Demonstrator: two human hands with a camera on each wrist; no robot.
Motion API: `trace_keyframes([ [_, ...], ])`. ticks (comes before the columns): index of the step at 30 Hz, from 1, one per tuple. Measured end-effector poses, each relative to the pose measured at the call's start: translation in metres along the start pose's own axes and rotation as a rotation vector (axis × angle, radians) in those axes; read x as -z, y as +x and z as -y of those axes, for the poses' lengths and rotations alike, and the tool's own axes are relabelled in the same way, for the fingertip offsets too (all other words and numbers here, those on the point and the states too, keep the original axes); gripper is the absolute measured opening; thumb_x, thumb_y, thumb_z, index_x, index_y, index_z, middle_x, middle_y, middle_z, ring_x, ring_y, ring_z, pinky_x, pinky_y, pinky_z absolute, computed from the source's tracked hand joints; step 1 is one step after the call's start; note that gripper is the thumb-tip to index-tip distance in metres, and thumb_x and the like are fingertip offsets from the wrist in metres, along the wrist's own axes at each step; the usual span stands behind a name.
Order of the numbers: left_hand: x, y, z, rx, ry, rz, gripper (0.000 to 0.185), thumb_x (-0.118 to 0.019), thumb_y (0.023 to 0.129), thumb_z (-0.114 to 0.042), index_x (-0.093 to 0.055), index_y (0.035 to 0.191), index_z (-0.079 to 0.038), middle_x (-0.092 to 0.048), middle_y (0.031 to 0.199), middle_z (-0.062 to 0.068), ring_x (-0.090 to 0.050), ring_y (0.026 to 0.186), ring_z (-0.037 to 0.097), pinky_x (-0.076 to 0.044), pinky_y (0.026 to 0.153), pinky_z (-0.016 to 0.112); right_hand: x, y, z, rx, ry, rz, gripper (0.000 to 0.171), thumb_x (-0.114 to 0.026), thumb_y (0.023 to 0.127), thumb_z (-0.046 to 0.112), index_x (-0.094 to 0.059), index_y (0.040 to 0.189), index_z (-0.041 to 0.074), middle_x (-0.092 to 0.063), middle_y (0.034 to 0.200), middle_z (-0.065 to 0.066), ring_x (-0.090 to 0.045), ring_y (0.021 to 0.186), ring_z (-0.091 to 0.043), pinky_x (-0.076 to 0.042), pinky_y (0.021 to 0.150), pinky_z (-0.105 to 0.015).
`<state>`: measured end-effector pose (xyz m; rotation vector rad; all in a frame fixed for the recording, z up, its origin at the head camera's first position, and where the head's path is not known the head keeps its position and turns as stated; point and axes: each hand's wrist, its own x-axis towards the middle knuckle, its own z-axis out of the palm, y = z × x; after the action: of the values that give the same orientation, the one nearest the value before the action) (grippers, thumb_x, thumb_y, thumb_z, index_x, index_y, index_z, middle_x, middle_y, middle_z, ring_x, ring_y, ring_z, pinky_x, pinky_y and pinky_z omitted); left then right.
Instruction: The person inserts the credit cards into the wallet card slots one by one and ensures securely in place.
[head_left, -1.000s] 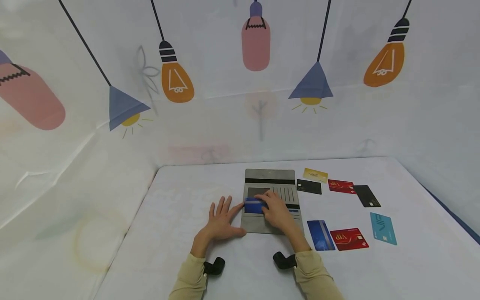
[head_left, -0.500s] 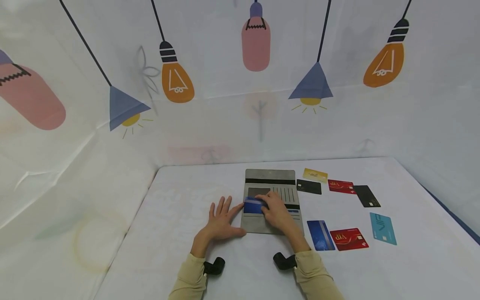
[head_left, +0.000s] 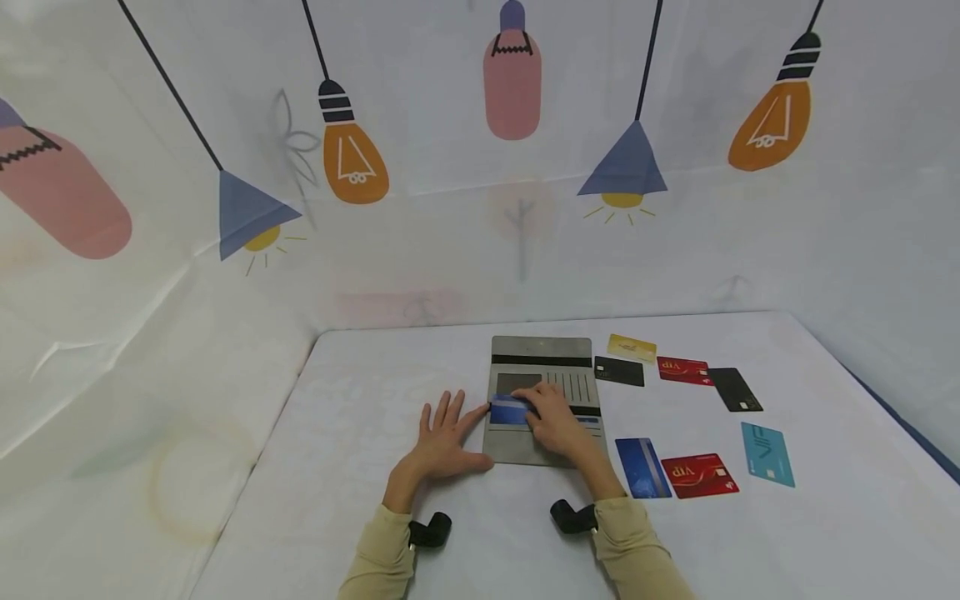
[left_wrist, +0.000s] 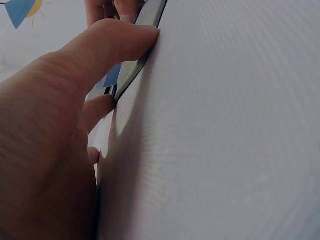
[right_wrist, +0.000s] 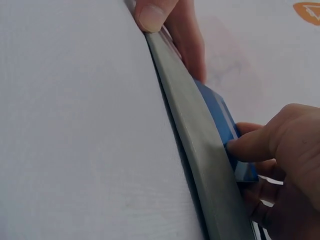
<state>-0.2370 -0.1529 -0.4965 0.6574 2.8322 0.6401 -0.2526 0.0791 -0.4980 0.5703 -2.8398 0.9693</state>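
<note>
An open grey card wallet (head_left: 542, 350) lies flat in the middle of the white table. My right hand (head_left: 551, 421) pinches a blue card (head_left: 507, 411) over the wallet's left pocket; in the right wrist view the blue card (right_wrist: 220, 117) sits behind the wallet's edge (right_wrist: 192, 135) with my thumb on it. My left hand (head_left: 442, 437) lies flat with spread fingers beside the wallet's left edge, index finger and thumb touching it. In the left wrist view my thumb (left_wrist: 107, 47) presses against the wallet's rim (left_wrist: 135, 70).
Several cards lie right of the wallet: a yellow card (head_left: 632, 347), black card (head_left: 618, 371), red card (head_left: 683, 369) and another black card (head_left: 735, 389) at the back; a blue card (head_left: 642, 467), red card (head_left: 699, 476) and teal card (head_left: 767, 454) nearer. Fabric backdrop walls surround the table.
Almost nothing differs; the right hand keeps the blue card at the wallet's left pocket, and the view has shifted very slightly.
</note>
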Motion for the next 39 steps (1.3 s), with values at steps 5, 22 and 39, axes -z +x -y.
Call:
trace_keyframes([
  [5,0.001,0.0,0.001,0.003,-0.002,0.011,0.084,-0.07,0.081,-0.053,-0.039,0.153,-0.022,-0.012,0.164,0.02,0.0,0.151,0.042,0.002,0.115,0.065,0.0,-0.003,0.003,-0.001,-0.011,0.021,0.038,-0.067,0.092,0.01,-0.061,0.129,0.006,-0.055,0.117,-0.017,-0.046,0.114,-0.037,-0.041,0.097,-0.056],
  [22,0.0,0.001,0.003,0.003,-0.001,0.022,0.083,-0.069,0.082,-0.053,-0.038,0.153,-0.022,-0.011,0.164,0.02,0.001,0.151,0.042,0.002,0.115,0.065,-0.005,-0.01,0.014,-0.069,-0.047,0.096,0.078,-0.086,0.075,0.039,-0.051,0.14,0.012,-0.045,0.125,-0.015,-0.04,0.117,-0.037,-0.033,0.103,-0.059],
  [39,-0.002,0.001,0.003,-0.004,0.001,0.011,0.084,-0.068,0.082,-0.054,-0.038,0.153,-0.022,-0.012,0.164,0.02,-0.001,0.151,0.042,0.001,0.115,0.066,-0.006,-0.013,0.016,-0.058,-0.026,0.09,0.048,-0.084,0.078,0.034,-0.062,0.117,0.015,-0.049,0.116,-0.008,-0.038,0.121,-0.037,-0.033,0.096,-0.055],
])
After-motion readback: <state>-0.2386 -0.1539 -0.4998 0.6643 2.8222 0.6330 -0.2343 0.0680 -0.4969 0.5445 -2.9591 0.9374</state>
